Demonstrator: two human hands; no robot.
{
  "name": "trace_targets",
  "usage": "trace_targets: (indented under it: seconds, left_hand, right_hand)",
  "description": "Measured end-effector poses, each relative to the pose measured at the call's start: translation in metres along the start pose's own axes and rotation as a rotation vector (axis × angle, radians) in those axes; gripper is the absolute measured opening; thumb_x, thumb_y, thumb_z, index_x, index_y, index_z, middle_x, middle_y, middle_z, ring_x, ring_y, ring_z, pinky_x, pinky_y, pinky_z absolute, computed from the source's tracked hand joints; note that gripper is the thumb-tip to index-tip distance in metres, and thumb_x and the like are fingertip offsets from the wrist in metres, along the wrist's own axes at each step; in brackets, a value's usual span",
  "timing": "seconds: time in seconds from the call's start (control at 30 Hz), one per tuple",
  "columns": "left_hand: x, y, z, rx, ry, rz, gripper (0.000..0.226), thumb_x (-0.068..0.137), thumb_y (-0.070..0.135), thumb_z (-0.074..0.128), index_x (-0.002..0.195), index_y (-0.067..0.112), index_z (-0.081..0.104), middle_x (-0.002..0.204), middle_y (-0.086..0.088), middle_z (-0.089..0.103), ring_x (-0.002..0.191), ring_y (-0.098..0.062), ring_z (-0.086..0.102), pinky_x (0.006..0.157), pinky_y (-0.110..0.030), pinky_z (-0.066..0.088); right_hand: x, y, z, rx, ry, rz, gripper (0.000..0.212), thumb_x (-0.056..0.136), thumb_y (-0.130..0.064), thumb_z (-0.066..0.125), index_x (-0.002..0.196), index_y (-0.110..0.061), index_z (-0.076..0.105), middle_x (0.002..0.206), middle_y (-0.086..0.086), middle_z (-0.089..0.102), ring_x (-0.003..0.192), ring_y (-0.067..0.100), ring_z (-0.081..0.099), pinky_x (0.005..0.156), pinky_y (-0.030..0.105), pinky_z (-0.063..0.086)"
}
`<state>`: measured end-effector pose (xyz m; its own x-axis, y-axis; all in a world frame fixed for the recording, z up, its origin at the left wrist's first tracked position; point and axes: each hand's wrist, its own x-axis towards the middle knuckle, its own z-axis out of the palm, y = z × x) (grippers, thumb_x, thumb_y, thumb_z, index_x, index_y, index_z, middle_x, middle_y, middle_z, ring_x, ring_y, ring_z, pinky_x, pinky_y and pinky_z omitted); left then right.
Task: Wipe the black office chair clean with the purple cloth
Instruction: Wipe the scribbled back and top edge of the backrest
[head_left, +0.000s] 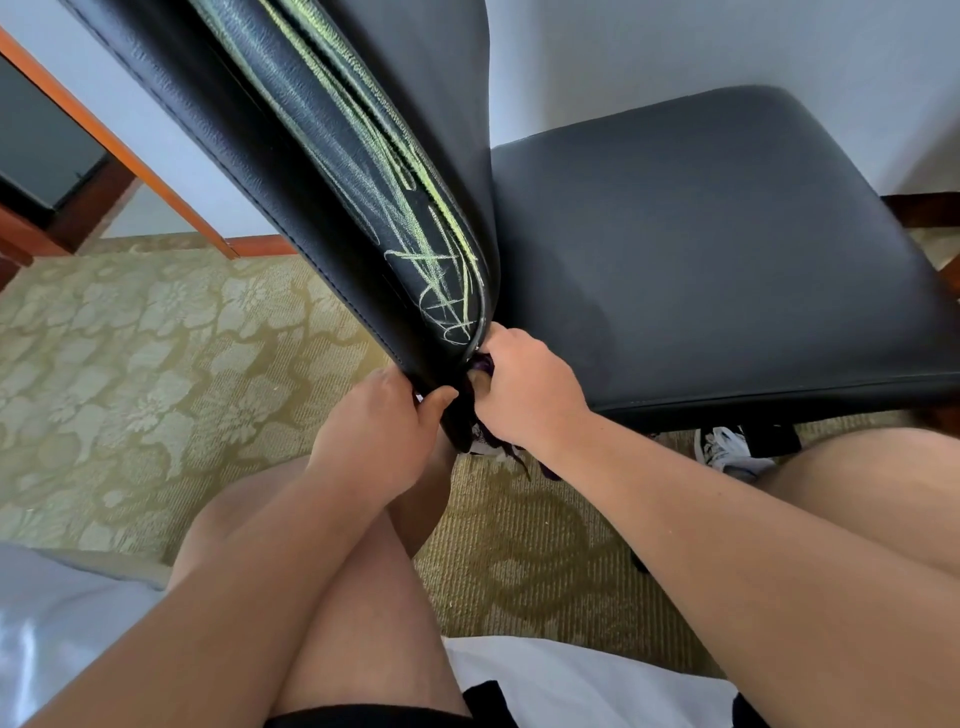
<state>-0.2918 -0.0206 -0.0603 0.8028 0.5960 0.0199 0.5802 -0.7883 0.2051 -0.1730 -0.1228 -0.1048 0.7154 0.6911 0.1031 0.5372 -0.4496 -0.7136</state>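
Purple cloth (484, 364), mostly hidden between right hand (524, 397), chair (701, 234)

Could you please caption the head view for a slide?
Left hand grips the scribbled black chair; right hand holds the purple cloth against it.

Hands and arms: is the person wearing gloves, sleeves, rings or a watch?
No. The left hand and right hand are bare, with no gloves, rings or watch showing. The left forearm and right forearm have no sleeves in view.
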Motion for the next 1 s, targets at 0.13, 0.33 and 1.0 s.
trace_targets:
  seconds: [0.13, 0.33, 1.0]
  left_hand:
    - [0.000, 0.001, 0.000, 0.014, 0.018, 0.010, 0.037, 0.093, 0.051, 0.049, 0.091, 0.014, 0.056, 0.072, 0.002, 0.052, 0.065, -0.018, 0.049, 0.058, -0.029, 0.035]
    - [-0.003, 0.000, 0.002, -0.006, 0.012, -0.003, 0.036, 0.091, 0.054, 0.050, 0.078, 0.022, 0.046, 0.066, 0.006, 0.047, 0.062, -0.018, 0.048, 0.058, -0.030, 0.034]
    - [-0.007, 0.001, 0.002, 0.000, 0.036, 0.019, 0.042, 0.091, 0.053, 0.052, 0.063, 0.031, 0.030, 0.058, 0.012, 0.040, 0.049, -0.001, 0.034, 0.047, -0.024, 0.025]
  right_hand:
    - [-0.003, 0.008, 0.014, -0.143, -0.030, -0.003, 0.025, 0.089, -0.028, 0.057, 0.110, -0.020, 0.049, 0.095, 0.000, 0.054, 0.084, 0.030, 0.062, 0.062, 0.037, 0.044]
    - [-0.013, 0.016, 0.029, -0.363, -0.118, -0.085, 0.034, 0.084, -0.024, 0.062, 0.115, -0.023, 0.050, 0.089, -0.001, 0.042, 0.084, 0.029, 0.061, 0.058, 0.035, 0.036]
    - [-0.034, 0.016, 0.037, -0.284, -0.163, -0.066, 0.016, 0.091, -0.014, 0.057, 0.107, -0.009, 0.057, 0.101, 0.007, 0.047, 0.086, 0.031, 0.060, 0.058, 0.038, 0.041]
